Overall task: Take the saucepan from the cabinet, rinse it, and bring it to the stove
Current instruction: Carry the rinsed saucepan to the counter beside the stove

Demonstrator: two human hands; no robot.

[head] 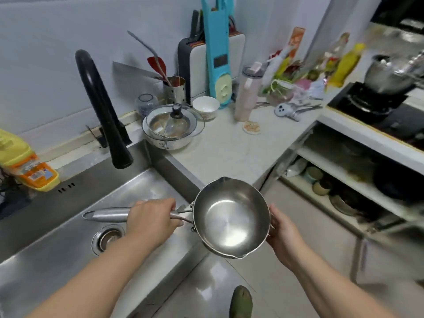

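Note:
I hold a small stainless steel saucepan level over the right edge of the steel sink, its shiny inside showing. My left hand is closed around its long handle, which points left. My right hand cups the pan's right wall from outside. The black tap arches over the sink at the back left with no water running. The black stove is at the far right with a steel pot on it.
On the white counter stand a bowl with a glass lid, a white bowl, a bottle, a knife block and seasoning bottles. A yellow detergent bottle sits left of the sink. Open shelves with cookware lie under the stove.

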